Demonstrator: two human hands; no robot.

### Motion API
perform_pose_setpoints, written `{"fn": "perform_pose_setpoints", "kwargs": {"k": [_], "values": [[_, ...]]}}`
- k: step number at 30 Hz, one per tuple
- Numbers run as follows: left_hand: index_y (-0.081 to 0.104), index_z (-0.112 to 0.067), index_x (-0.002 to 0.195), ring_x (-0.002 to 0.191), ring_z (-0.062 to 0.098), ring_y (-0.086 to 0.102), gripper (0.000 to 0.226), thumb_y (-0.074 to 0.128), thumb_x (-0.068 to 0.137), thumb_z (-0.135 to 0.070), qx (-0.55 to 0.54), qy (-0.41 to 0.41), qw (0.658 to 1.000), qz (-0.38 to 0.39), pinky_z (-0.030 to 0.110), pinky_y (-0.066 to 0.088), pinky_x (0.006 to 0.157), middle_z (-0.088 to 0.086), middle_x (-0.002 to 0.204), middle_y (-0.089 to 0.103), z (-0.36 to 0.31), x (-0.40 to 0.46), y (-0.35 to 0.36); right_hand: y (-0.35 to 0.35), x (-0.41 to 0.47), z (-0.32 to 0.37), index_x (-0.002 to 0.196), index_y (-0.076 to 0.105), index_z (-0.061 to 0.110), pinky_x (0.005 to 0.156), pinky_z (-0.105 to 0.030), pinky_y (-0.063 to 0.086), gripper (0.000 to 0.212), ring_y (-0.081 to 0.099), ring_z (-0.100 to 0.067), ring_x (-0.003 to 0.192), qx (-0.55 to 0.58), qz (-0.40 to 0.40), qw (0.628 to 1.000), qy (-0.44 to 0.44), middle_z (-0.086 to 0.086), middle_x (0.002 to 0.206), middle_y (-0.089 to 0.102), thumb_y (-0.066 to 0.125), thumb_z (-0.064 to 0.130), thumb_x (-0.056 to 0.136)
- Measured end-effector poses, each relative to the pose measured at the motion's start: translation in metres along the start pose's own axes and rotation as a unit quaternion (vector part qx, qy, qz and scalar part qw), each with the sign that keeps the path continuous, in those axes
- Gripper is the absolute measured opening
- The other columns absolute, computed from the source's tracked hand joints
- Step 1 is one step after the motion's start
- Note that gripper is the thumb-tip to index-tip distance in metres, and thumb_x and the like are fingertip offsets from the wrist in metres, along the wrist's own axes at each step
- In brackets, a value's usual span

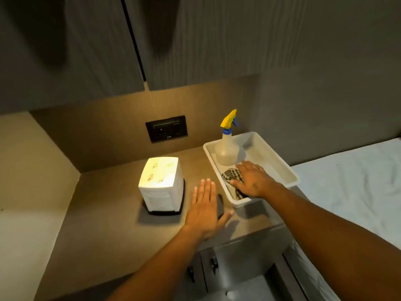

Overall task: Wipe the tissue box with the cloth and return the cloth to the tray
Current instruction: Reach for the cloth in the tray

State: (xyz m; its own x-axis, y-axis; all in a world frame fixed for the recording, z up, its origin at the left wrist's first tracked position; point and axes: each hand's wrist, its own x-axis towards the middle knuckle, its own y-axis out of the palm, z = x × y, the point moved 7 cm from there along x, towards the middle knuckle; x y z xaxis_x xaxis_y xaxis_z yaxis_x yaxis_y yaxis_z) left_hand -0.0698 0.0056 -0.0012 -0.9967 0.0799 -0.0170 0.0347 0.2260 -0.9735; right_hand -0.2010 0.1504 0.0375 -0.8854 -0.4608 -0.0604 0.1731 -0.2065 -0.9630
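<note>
A white tissue box (161, 184) stands upright on a dark base on the brown counter, left of centre. To its right sits a white tray (280, 165) holding a checked cloth (231, 175). My right hand (252, 180) rests inside the tray on top of the cloth, thumb curled at the cloth's edge; much of the cloth is hidden under the palm. My left hand (205, 210) hovers flat with fingers spread over the counter, just right of the tissue box, touching nothing.
A spray bottle (227, 146) with a yellow and blue head stands at the tray's back left. A black socket plate (166, 128) is on the back wall. A bed with white sheets (351, 183) lies right. Drawers with knobs (213, 265) sit below the counter edge.
</note>
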Motion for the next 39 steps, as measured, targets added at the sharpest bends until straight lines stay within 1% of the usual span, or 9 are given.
{"fn": "perform_pose_setpoints", "kwargs": {"k": [6, 11, 17, 22, 24, 26, 30, 33, 39], "values": [[-0.017, -0.011, 0.164, 0.151, 0.023, -0.035, 0.113, 0.014, 0.09, -0.09, -0.013, -0.02, 0.999, 0.04, 0.042, -0.021, 0.124, 0.011, 0.174, -0.023, 0.011, 0.012, 0.03, 0.021, 0.017, 0.006, 0.15, 0.024, 0.021, 0.116, -0.05, 0.017, 0.077, 0.025, -0.033, 0.143, 0.001, 0.067, 0.998, -0.007, -0.011, 0.159, 0.027, 0.04, 0.067, 0.09], [-0.017, -0.013, 0.163, 0.152, 0.021, -0.033, 0.113, 0.008, 0.087, -0.092, -0.006, -0.03, 0.998, 0.047, 0.04, -0.022, 0.122, 0.01, 0.175, -0.018, 0.013, 0.015, 0.038, 0.051, 0.019, 0.004, 0.155, -0.001, 0.018, 0.116, -0.053, -0.005, 0.084, -0.007, -0.037, 0.148, -0.068, 0.146, 0.987, 0.016, -0.017, 0.164, -0.004, 0.031, 0.066, 0.094], [-0.011, -0.009, 0.165, 0.16, 0.026, -0.022, 0.114, 0.008, 0.089, -0.091, 0.011, -0.029, 0.998, 0.053, 0.046, -0.017, 0.128, 0.012, 0.176, -0.013, 0.012, 0.016, 0.038, 0.053, 0.021, 0.008, 0.156, -0.004, 0.017, 0.116, -0.055, -0.009, 0.063, -0.014, -0.032, 0.148, -0.038, 0.162, 0.986, 0.025, -0.013, 0.164, -0.009, 0.031, 0.035, 0.106], [-0.011, -0.008, 0.165, 0.161, 0.027, -0.02, 0.115, 0.006, 0.088, -0.091, 0.015, -0.029, 0.998, 0.054, 0.047, -0.015, 0.129, 0.013, 0.176, -0.013, 0.011, 0.016, 0.038, 0.04, 0.02, 0.006, 0.155, 0.017, 0.017, 0.117, -0.049, 0.008, 0.053, 0.005, -0.034, 0.149, 0.047, 0.117, 0.992, 0.018, -0.009, 0.164, 0.011, 0.035, 0.017, 0.105], [-0.012, -0.008, 0.165, 0.161, 0.028, -0.02, 0.115, 0.007, 0.088, -0.091, 0.011, -0.028, 0.998, 0.061, 0.047, -0.015, 0.129, 0.013, 0.176, -0.014, 0.01, 0.014, 0.038, 0.037, 0.018, 0.005, 0.15, 0.029, 0.019, 0.113, -0.047, 0.022, 0.047, 0.029, -0.034, 0.141, 0.063, 0.11, 0.992, 0.012, -0.012, 0.157, 0.03, 0.035, 0.023, 0.104], [-0.013, -0.007, 0.165, 0.161, 0.028, -0.021, 0.116, 0.01, 0.088, -0.091, 0.004, -0.023, 0.998, 0.064, 0.046, -0.015, 0.129, 0.014, 0.175, -0.015, 0.009, 0.012, 0.034, 0.03, 0.015, 0.003, 0.144, 0.037, 0.028, 0.102, -0.044, 0.036, 0.042, 0.05, -0.028, 0.119, 0.069, 0.101, 0.992, 0.038, -0.009, 0.144, 0.046, 0.03, 0.038, 0.103], [-0.016, -0.007, 0.164, 0.16, 0.028, -0.025, 0.116, 0.016, 0.089, -0.09, -0.006, -0.014, 0.998, 0.058, 0.047, -0.014, 0.13, 0.013, 0.174, -0.021, 0.006, 0.008, 0.019, 0.011, 0.012, 0.005, 0.141, 0.043, 0.03, 0.102, -0.043, 0.041, 0.042, 0.057, -0.021, 0.11, 0.13, 0.046, 0.989, 0.048, -0.004, 0.129, 0.06, 0.027, 0.044, 0.104], [-0.016, -0.008, 0.164, 0.16, 0.028, -0.025, 0.115, 0.018, 0.09, -0.089, -0.003, -0.008, 0.999, 0.036, 0.05, -0.007, 0.132, 0.013, 0.174, -0.022, 0.004, 0.002, 0.0, -0.01, 0.006, 0.01, 0.146, 0.035, 0.025, 0.1, -0.049, 0.045, 0.042, 0.059, -0.028, 0.111, 0.141, 0.018, 0.989, 0.047, -0.012, 0.128, 0.06, 0.033, 0.031, 0.105], [-0.013, -0.009, 0.165, 0.16, 0.026, -0.025, 0.112, 0.024, 0.093, -0.086, -0.012, 0.013, 0.999, -0.038, 0.049, -0.008, 0.132, 0.012, 0.174, -0.021, -0.003, -0.015, -0.057, -0.059, -0.006, 0.045, 0.144, 0.039, 0.012, 0.091, -0.042, 0.045, 0.041, 0.058, -0.036, 0.11, 0.141, -0.075, 0.987, -0.027, -0.022, 0.125, 0.061, 0.037, 0.023, 0.104]]}}
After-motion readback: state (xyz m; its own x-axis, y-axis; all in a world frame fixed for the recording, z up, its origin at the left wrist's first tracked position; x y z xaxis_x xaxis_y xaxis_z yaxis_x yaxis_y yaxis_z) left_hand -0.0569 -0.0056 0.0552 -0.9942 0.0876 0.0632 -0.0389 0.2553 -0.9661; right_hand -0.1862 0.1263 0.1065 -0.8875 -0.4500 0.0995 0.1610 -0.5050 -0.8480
